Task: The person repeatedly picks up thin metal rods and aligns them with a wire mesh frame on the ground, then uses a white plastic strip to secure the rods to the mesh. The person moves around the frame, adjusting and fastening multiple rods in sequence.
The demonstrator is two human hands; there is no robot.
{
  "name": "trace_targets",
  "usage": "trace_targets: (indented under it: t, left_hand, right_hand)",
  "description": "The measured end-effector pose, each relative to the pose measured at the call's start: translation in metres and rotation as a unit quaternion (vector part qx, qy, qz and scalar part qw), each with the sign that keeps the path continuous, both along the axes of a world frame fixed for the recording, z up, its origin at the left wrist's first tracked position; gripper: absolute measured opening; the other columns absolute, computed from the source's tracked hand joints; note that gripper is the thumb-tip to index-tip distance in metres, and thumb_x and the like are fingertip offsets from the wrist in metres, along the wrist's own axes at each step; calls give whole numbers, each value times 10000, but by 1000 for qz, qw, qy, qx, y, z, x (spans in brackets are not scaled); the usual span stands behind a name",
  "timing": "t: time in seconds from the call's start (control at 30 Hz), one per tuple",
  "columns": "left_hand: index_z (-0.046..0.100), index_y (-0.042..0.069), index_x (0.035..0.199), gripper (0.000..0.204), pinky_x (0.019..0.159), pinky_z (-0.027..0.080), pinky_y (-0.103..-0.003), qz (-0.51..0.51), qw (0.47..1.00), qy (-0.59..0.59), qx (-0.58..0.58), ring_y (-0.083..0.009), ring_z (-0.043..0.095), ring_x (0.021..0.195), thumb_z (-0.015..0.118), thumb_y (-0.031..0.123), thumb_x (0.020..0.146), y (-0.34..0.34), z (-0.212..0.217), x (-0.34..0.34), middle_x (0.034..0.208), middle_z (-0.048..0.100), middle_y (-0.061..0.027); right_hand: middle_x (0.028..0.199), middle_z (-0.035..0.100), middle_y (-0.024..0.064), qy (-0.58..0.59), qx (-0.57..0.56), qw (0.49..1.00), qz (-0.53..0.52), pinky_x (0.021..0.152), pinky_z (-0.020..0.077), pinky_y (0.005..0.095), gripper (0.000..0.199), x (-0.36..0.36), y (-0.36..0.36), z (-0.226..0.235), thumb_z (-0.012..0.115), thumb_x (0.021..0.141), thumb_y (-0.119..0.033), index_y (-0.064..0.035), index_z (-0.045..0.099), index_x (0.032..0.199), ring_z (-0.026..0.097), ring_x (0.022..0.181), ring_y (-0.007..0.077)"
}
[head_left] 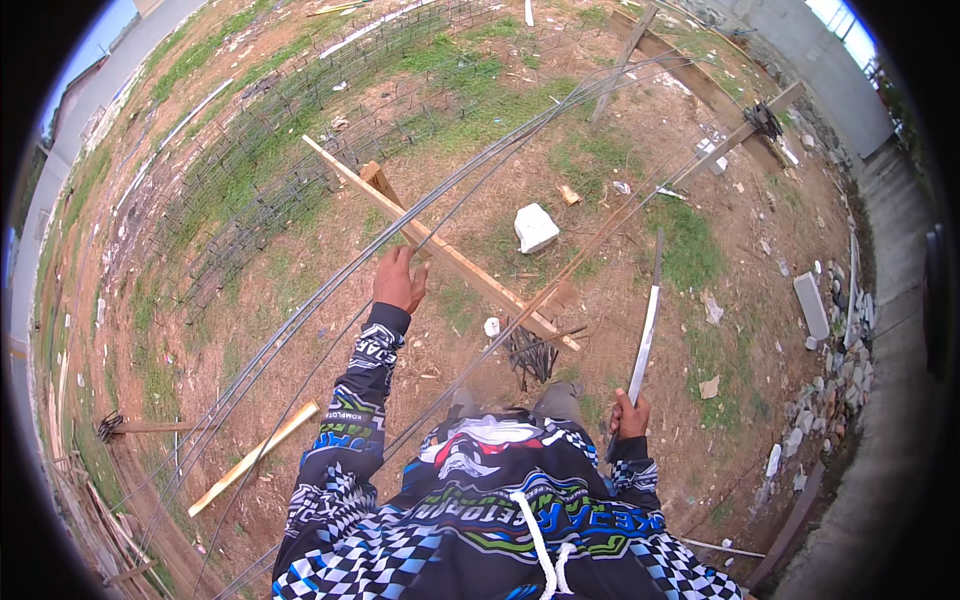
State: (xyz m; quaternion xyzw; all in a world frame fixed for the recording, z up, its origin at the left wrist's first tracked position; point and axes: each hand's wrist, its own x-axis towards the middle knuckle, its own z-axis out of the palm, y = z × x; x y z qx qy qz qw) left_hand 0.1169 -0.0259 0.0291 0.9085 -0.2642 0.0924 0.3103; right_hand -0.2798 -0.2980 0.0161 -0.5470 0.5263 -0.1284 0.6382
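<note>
My left hand [399, 280] reaches forward and rests on long steel reinforcing bars [300, 320] that run diagonally from lower left to upper right. The bars lie across a wooden plank support [440, 250]. My right hand [629, 416] is closed around the handle of a long flat blade-like tool [647, 325] that points up and away from me. Another long bar [560, 280] runs just right of my left hand, over the plank. A bundle of short dark steel pieces [530, 352] lies on the ground between my hands.
Assembled rebar cages [260, 170] lie on the grass at upper left. A white block [535, 228] sits on the dirt ahead. Wooden trestles [740, 135] stand at upper right, a loose plank [255, 457] at lower left, stones and a concrete block [812, 305] at right.
</note>
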Motion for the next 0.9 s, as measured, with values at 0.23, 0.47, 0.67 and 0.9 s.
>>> trace_targets:
  t: [0.23, 0.47, 0.67, 0.9]
  left_hand:
    - [549, 31, 1195, 528, 918, 469, -443, 55, 978, 93, 177, -364, 580, 1059, 665, 382, 818, -168, -19, 92, 1153, 575, -205]
    - [680, 22, 1097, 672, 864, 505, -430, 118, 949, 248, 157, -357, 639, 982, 596, 622, 805, -281, -19, 171, 1049, 672, -222]
    - [721, 90, 787, 588, 729, 500, -420, 345, 933, -12, 102, -305, 662, 804, 585, 662, 783, -291, 90, 162, 826, 697, -120]
    - [645, 84, 816, 256, 565, 460, -385, 156, 928, -335, 46, -299, 614, 655, 691, 334, 845, -365, 147, 49, 689, 612, -97]
  right_hand:
    - [499, 415, 8, -33, -60, 996, 55, 295, 311, 267, 255, -12, -106, -18, 601, 903, -202, -53, 460, 751, 408, 329, 117]
    - [505, 416, 15, 10, -20, 998, 57, 279, 311, 275, 178, -69, -257, -50, 598, 889, -165, -46, 482, 827, 390, 320, 117]
    - [511, 391, -2, 69, -8, 997, 28, 276, 303, 277, 173, -89, -395, -4, 602, 879, -162, -57, 470, 840, 380, 332, 109]
    - [512, 385, 2, -4, -40, 996, -81, 281, 307, 284, 213, -75, -485, -3, 607, 872, -207, -60, 460, 827, 378, 328, 114]
